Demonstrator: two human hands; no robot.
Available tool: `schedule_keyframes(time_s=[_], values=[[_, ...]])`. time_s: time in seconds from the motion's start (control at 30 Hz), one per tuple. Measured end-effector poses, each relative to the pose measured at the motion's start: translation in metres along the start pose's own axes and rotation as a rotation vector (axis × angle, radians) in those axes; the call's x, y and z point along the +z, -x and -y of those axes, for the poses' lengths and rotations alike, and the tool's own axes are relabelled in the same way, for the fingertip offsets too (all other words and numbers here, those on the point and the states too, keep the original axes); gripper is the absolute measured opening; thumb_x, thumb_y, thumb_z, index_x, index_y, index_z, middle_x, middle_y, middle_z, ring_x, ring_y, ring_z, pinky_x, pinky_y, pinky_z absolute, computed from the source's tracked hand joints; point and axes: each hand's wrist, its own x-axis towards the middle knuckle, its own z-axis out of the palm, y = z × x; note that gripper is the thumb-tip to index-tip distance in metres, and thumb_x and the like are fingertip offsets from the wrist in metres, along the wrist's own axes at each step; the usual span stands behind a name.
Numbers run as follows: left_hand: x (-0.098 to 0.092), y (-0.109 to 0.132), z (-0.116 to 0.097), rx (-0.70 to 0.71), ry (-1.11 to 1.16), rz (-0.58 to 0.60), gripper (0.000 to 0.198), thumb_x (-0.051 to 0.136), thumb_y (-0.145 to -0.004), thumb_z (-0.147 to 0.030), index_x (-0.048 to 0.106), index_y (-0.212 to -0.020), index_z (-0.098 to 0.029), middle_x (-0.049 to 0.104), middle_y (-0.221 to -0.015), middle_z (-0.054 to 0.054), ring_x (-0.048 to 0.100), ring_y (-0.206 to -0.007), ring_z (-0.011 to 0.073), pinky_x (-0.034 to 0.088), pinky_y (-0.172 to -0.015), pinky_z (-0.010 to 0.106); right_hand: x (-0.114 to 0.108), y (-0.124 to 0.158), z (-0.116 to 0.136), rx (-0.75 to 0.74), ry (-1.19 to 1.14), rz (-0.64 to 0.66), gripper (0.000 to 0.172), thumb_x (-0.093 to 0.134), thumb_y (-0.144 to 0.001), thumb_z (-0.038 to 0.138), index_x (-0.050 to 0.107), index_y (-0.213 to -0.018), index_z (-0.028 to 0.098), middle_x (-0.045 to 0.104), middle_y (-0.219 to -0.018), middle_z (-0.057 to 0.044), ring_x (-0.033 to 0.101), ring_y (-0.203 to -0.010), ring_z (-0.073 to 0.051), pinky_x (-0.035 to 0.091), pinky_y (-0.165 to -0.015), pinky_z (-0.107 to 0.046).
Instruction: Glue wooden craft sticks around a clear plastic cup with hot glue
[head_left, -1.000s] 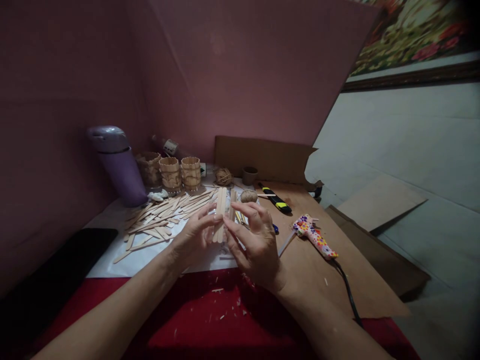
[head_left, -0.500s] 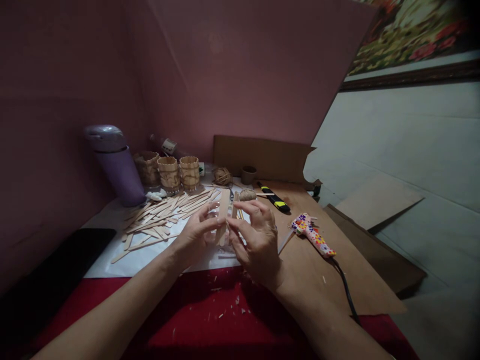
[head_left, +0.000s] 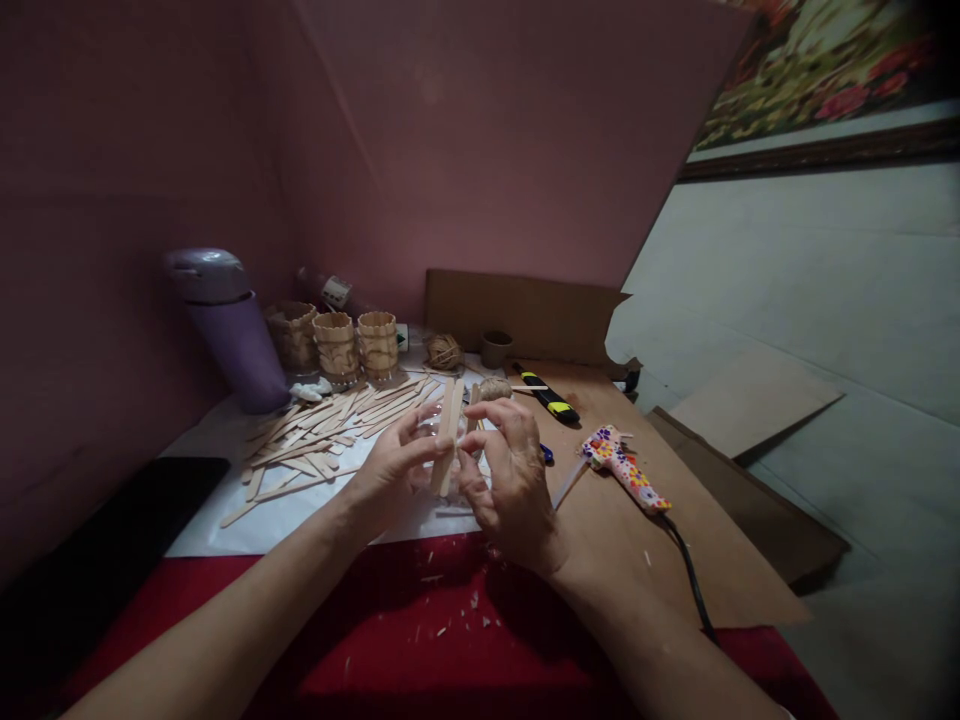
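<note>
Two flat wooden craft sticks [head_left: 451, 420] stand side by side, slightly tilted, in front of my chest. My left hand [head_left: 397, 460] is closed around them, its thumb pressed across their lower half. Behind the sticks shows a clear plastic piece [head_left: 427, 415], perhaps a cup, mostly covered by my fingers. My right hand [head_left: 506, 465] is bent around the right side, fingertips and thumb at the sticks' edge. Another stick [head_left: 473, 397] shows upright beside its index finger. Exactly what the right fingertips pinch is hidden.
Loose craft sticks [head_left: 300, 450] lie piled on white paper at left. Stick-covered cups [head_left: 377, 345], a purple bottle [head_left: 236, 340] and twine [head_left: 444, 352] stand behind. A yellow-black cutter [head_left: 551, 395] and flowered glue gun [head_left: 626, 470] rest on the brown board [head_left: 697, 550].
The two sticks now show a visible gap between them. My right thumb and fingers have shifted slightly away from the front of the sticks. My left hand stays nearly still.
</note>
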Motion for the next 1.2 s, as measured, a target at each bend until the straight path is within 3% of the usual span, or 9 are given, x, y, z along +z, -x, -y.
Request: schedule_keyframes(time_s=[0.3, 0.5, 0.73, 0.83, 0.97, 1.2], values=[[0.005, 0.001, -0.001, -0.024, 0.029, 0.007, 0.061, 0.083, -0.062, -0.017, 0.062, -0.118, -0.013, 0.071, -0.096, 0.009, 0.064, -0.071, 0.0166, 0.053, -0.06, 0.028, -0.002, 0.003, 0.001, 0.066, -0.143, 0.047, 0.007, 0.048, -0.093, 0.014, 0.053, -0.095, 0.018, 0.054, -0.119, -0.014, 0.047, -0.119, -0.028, 0.042, -0.102, -0.052], [0.005, 0.003, -0.006, -0.018, 0.062, -0.036, 0.034, 0.08, -0.068, -0.02, 0.067, -0.099, -0.016, 0.07, -0.086, 0.004, 0.063, -0.071, 0.015, 0.049, -0.058, 0.023, -0.004, 0.005, 0.009, 0.032, -0.227, 0.07, 0.009, 0.048, -0.091, 0.011, 0.053, -0.094, 0.018, 0.054, -0.121, -0.013, 0.047, -0.121, -0.026, 0.04, -0.104, -0.05], [0.003, 0.005, -0.009, -0.032, 0.062, 0.022, 0.032, 0.076, -0.072, -0.023, 0.071, -0.103, -0.015, 0.072, -0.092, 0.006, 0.063, -0.074, 0.0164, 0.051, -0.058, 0.024, -0.01, 0.003, 0.01, 0.083, -0.306, -0.045, 0.012, 0.053, -0.09, 0.013, 0.052, -0.08, 0.02, 0.059, -0.107, -0.007, 0.053, -0.11, -0.022, 0.043, -0.099, -0.045], [0.002, 0.004, -0.008, -0.029, 0.064, 0.022, 0.035, 0.078, -0.069, -0.024, 0.072, -0.103, -0.014, 0.073, -0.09, 0.007, 0.063, -0.071, 0.0167, 0.051, -0.057, 0.024, -0.008, 0.004, 0.007, 0.128, -0.283, -0.081, 0.006, 0.059, -0.089, 0.014, 0.057, -0.089, 0.019, 0.059, -0.109, -0.007, 0.054, -0.11, -0.022, 0.043, -0.1, -0.044], [0.003, 0.004, -0.008, -0.027, 0.059, 0.011, 0.033, 0.077, -0.07, -0.023, 0.072, -0.101, -0.014, 0.073, -0.086, 0.006, 0.062, -0.067, 0.0152, 0.05, -0.055, 0.024, -0.005, 0.005, 0.005, 0.111, -0.172, -0.067, 0.018, 0.057, -0.093, 0.015, 0.064, -0.109, 0.019, 0.058, -0.119, -0.01, 0.05, -0.116, -0.025, 0.044, -0.101, -0.048], [0.007, 0.006, -0.008, 0.001, 0.064, 0.097, 0.043, 0.076, -0.075, -0.026, 0.068, -0.117, -0.017, 0.073, -0.108, 0.009, 0.066, -0.088, 0.0196, 0.051, -0.069, 0.026, -0.004, 0.005, 0.006, 0.042, -0.046, -0.069, 0.022, 0.057, -0.092, 0.015, 0.067, -0.112, 0.02, 0.056, -0.122, -0.01, 0.047, -0.118, -0.027, 0.043, -0.104, -0.054]])
